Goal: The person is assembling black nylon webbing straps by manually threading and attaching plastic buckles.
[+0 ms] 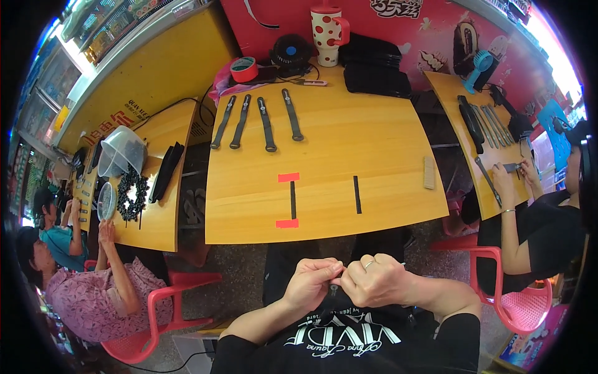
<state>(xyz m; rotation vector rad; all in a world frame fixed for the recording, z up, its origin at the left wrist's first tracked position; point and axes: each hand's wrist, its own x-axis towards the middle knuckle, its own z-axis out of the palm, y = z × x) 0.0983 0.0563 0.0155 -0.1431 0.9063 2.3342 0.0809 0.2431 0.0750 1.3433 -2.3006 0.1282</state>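
My left hand and my right hand meet in front of my chest, just off the table's near edge. Both are closed, fingertips pinched together around something small and dark; most of it is hidden and I cannot tell its kind. A ring is on the right hand. On the wooden table ahead lie two narrow black strips: the left strip runs between two pieces of red tape, the right strip lies bare. Farther back, several dark straps with rounded ends are laid out at the left.
A light wooden block lies at the table's right edge. Along the back stand a tape roll, a black fan, a spotted tumbler and stacked black pouches. People work at side tables, seated on red chairs.
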